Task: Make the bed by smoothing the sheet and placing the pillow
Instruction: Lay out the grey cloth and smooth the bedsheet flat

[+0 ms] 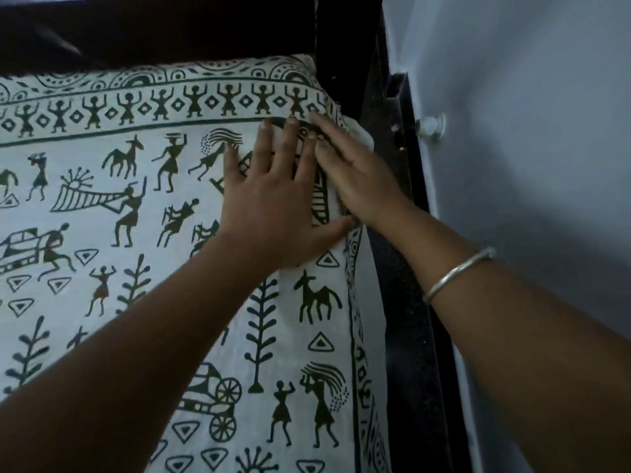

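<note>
Head view: your left hand [273, 199] lies palm-down on the printed sheet [136, 233], fingers spread wide and straight, thumb reaching out to the heel of your right hand [355, 179]. That spread reads as an anchor. It pins the cloth flat so the corner can be worked without dragging the print askew. Your right hand sits just beside it, fingers straight and close together, angled along the sheet's border where it meets the dark bed frame [403, 268]. The pose suits pressing or tucking the edge down, though whether the fingertips go under the cloth cannot be told. Neither hand pinches anything. Both forearms reach forward, the right one carrying a metal bangle [457, 273] and running alongside the pale wall [529, 165]. Just beyond your fingertips rises a padded band [170, 104] in matching print. It is probably the pillow, set at the head of the bed.
</note>
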{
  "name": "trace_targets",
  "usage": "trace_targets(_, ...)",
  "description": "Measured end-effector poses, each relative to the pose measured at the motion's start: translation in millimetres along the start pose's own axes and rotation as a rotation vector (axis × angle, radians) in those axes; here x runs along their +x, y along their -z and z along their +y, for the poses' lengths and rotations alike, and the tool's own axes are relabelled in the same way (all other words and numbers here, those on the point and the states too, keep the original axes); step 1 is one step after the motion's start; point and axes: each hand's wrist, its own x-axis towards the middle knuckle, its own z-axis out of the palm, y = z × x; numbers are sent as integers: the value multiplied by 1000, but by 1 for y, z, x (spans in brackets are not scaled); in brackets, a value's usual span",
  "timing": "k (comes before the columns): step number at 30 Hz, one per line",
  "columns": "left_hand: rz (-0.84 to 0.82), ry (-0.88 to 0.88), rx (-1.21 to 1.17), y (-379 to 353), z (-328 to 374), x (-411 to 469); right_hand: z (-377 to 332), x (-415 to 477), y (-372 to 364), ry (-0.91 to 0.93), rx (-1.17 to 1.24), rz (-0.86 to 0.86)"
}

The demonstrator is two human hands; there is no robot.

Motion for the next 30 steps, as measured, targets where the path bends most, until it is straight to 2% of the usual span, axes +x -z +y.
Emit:
trace_targets(2,-27,17,-6,-7,7,1,8,-10,-5,-96,-1,-130)
trace_targets(3,-23,16,-3,-6,9,6,8,-9,-4,-122,-97,-138)
trace_targets(6,15,-5,-72,3,2,9,-2,2,5,-126,-493,-15)
trace_targets(8,68,24,-137,5,-12,-4,-21,3,6,-46,-679,92)
trace_targets(9,72,62,-153,4,-20,-12,-33,2,2,33,-745,92)
trace_targets(12,-10,165,-168,-6,-44,-34,-62,-7,-24,266,-898,-141)
trace_targets(14,-62,124,-179,-14,-57,-48,-62,-11,-42,248,-980,-276)
trace_targets(16,-24,109,-220,-17,-72,-62,-56,-11,-50,136,-1048,-259)
trace_targets(17,24,159,-252,-17,-81,-68,-56,-9,-51,57,-1071,-228)
trace_targets(20,79,466,-334,-20,-115,-83,-68,0,-56,-134,-1081,-114)
trace_targets(21,51,543,-331,-22,-126,-86,-74,2,-62,-95,-1101,-84)
trace_targets(23,-13,557,-268,-30,-141,-97,-88,1,-86,150,-1133,-108)
trace_targets(25,-21,479,-236,-36,-151,-107,-98,0,-115,395,-1140,-290)
trace_targets(26,-12,458,-238,-37,-155,-112,-100,0,-127,449,-1149,-390)
trace_targets(28,-1,477,-233,-36,-166,-124,-100,6,-140,403,-1169,-465)
trace_targets(30,-29,574,-226,-37,-182,-144,-105,16,-145,224,-1187,-401)
